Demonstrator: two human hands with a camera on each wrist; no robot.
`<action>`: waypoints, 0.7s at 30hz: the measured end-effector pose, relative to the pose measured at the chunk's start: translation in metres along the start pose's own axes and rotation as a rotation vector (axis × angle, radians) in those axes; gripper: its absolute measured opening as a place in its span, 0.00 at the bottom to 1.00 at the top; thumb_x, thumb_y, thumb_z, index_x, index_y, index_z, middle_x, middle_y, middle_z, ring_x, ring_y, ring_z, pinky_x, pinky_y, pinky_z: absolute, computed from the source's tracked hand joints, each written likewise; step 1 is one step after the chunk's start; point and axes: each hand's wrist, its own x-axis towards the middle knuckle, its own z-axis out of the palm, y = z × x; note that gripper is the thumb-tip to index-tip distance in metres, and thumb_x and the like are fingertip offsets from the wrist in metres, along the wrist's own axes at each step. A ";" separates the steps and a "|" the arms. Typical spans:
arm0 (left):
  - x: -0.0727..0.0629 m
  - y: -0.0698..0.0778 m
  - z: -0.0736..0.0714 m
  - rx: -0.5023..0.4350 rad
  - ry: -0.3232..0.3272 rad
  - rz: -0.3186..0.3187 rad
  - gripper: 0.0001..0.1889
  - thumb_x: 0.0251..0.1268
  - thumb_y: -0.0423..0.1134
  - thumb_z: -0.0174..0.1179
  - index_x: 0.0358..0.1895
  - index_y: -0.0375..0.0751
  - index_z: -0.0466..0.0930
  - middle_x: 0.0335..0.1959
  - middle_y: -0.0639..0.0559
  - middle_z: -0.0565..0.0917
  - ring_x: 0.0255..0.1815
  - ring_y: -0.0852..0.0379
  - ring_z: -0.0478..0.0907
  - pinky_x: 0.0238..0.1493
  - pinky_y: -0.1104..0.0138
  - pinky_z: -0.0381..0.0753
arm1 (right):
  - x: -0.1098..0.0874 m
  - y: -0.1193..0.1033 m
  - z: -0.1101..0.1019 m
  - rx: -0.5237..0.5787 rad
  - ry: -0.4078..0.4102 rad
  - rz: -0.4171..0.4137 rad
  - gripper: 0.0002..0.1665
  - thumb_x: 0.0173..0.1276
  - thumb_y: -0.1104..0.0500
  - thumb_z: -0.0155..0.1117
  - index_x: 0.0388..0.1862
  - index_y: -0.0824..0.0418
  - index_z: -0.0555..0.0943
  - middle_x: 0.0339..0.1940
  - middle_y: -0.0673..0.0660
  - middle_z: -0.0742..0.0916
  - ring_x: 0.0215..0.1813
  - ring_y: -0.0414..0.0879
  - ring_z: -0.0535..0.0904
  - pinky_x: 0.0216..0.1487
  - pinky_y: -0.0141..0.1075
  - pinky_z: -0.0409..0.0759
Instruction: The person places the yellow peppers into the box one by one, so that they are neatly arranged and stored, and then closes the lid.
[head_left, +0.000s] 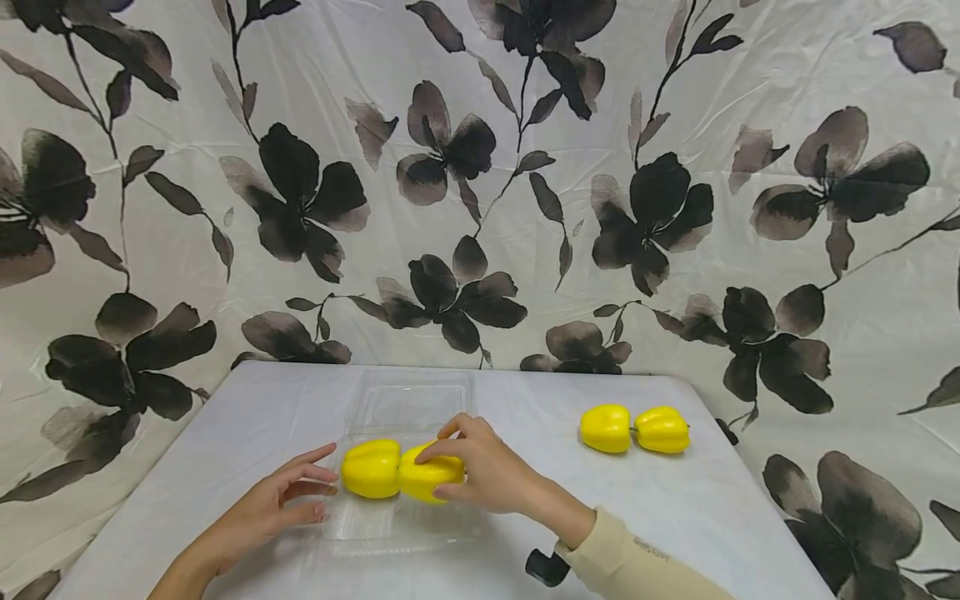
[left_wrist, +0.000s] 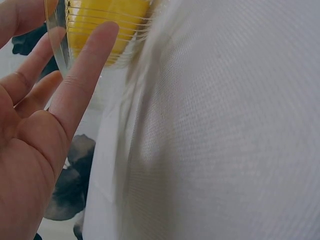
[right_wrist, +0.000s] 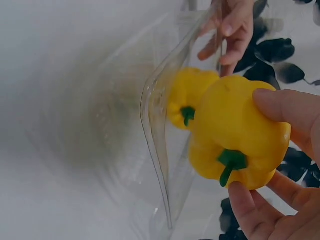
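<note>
My right hand (head_left: 491, 468) grips a yellow bell pepper (right_wrist: 237, 120) with a green stem, thumb on one side and fingers on the other. This pepper is at the right part of a clear plastic clamshell container (head_left: 405, 537). A second yellow bell pepper (head_left: 371, 469) sits in the container's left part, close beside the first. At the container's left side is my left hand (head_left: 258, 508), its fingers spread and loosely bent. In the left wrist view, the thumb (left_wrist: 87, 70) lies along the ribbed clear wall, with yellow showing through behind it.
Two more yellow bell peppers (head_left: 606, 428) lie end to end on the table's right side. The container's clear lid (head_left: 408, 404) lies folded back toward the far edge. A small black object (head_left: 547, 567) is by the right sleeve. Floral cloth (head_left: 450, 208) hangs behind the white-covered table.
</note>
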 end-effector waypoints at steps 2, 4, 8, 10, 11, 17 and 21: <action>0.000 0.000 0.000 -0.002 -0.002 0.004 0.21 0.73 0.39 0.69 0.65 0.40 0.80 0.88 0.39 0.49 0.69 0.40 0.77 0.56 0.70 0.84 | 0.001 -0.002 0.003 -0.006 -0.005 -0.008 0.22 0.67 0.54 0.80 0.60 0.42 0.89 0.60 0.50 0.80 0.60 0.45 0.71 0.56 0.34 0.74; -0.001 -0.001 0.000 -0.004 -0.003 0.009 0.21 0.73 0.39 0.69 0.66 0.39 0.80 0.88 0.39 0.49 0.69 0.40 0.77 0.56 0.70 0.85 | 0.003 -0.004 0.006 -0.014 -0.007 -0.018 0.22 0.67 0.54 0.80 0.60 0.42 0.89 0.59 0.50 0.80 0.60 0.45 0.72 0.57 0.34 0.73; -0.001 -0.001 -0.001 -0.006 -0.005 0.014 0.21 0.73 0.39 0.69 0.65 0.39 0.80 0.88 0.39 0.49 0.68 0.46 0.79 0.56 0.70 0.85 | 0.006 -0.007 0.013 -0.026 -0.014 -0.029 0.22 0.67 0.53 0.81 0.60 0.41 0.89 0.58 0.50 0.80 0.59 0.43 0.71 0.56 0.33 0.73; -0.001 -0.001 -0.001 -0.002 -0.005 0.015 0.21 0.74 0.39 0.69 0.65 0.39 0.80 0.88 0.39 0.49 0.67 0.49 0.80 0.56 0.70 0.85 | 0.006 -0.009 0.016 -0.025 -0.019 -0.036 0.22 0.67 0.53 0.81 0.60 0.41 0.89 0.57 0.49 0.79 0.58 0.42 0.71 0.56 0.31 0.72; -0.001 -0.001 0.000 -0.007 -0.003 0.009 0.21 0.73 0.39 0.69 0.65 0.40 0.80 0.88 0.40 0.50 0.66 0.52 0.80 0.56 0.70 0.85 | 0.007 -0.010 0.017 -0.025 -0.020 -0.041 0.23 0.67 0.53 0.81 0.60 0.41 0.89 0.57 0.49 0.79 0.58 0.42 0.71 0.55 0.31 0.72; -0.001 -0.002 0.000 -0.014 -0.002 0.007 0.21 0.74 0.40 0.69 0.65 0.40 0.80 0.88 0.41 0.49 0.65 0.60 0.80 0.57 0.69 0.84 | 0.009 -0.014 0.024 -0.027 -0.031 -0.060 0.23 0.67 0.52 0.81 0.60 0.41 0.88 0.57 0.49 0.80 0.58 0.41 0.71 0.54 0.29 0.72; -0.001 -0.002 0.000 -0.004 0.000 0.021 0.20 0.74 0.39 0.69 0.65 0.40 0.80 0.88 0.39 0.50 0.65 0.57 0.80 0.56 0.70 0.84 | 0.011 -0.017 0.027 -0.026 -0.042 -0.068 0.23 0.67 0.52 0.81 0.61 0.41 0.88 0.58 0.49 0.80 0.57 0.41 0.71 0.54 0.29 0.72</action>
